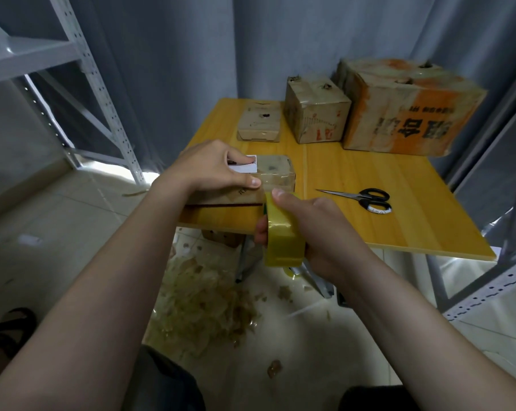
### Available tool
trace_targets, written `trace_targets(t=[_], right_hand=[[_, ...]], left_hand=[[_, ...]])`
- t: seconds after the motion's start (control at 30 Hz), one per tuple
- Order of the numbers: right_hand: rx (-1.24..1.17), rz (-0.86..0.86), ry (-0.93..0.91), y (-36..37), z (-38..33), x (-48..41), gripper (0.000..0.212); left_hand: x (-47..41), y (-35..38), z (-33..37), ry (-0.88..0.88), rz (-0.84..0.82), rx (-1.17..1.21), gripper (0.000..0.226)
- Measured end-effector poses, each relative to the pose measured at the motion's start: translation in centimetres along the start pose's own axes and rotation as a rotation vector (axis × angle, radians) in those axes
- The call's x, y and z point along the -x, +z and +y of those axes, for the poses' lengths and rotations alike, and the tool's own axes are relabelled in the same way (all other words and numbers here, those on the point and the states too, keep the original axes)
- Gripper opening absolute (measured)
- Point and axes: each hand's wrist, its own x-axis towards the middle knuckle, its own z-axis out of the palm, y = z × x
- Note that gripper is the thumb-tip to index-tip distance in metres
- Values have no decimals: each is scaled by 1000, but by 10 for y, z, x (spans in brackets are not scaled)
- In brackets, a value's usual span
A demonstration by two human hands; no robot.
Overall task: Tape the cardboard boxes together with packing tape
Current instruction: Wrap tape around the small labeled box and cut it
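A small flat cardboard box with a white label lies at the near left corner of the yellow table. My left hand rests on top of it, thumb pressed along its near edge and fingers curled over the label. My right hand grips a yellow roll of packing tape just in front of the box, at the table's near edge. A short clear strip of tape runs from the roll up to the box's front face, by my left thumb.
Black-handled scissors lie on the table right of the roll. Three more cardboard boxes stand at the back: a flat one, a cube and a large orange-printed one. Tape scraps litter the floor. Metal shelving stands at left.
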Motion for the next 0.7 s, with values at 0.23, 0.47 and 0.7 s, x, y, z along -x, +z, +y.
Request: trace_targets(t=[0.23,0.47,0.7], right_hand=[[-82,-79,72,6,13,6,36],[-209,-163,147,13,21,7,36],[-210,-208,237,14,29,9,33]], left_hand=[[13,10,-3,-9,15,-75,87],[28,22,9,9,-8,-172,76],[75,20,41,-100,325,23,31]])
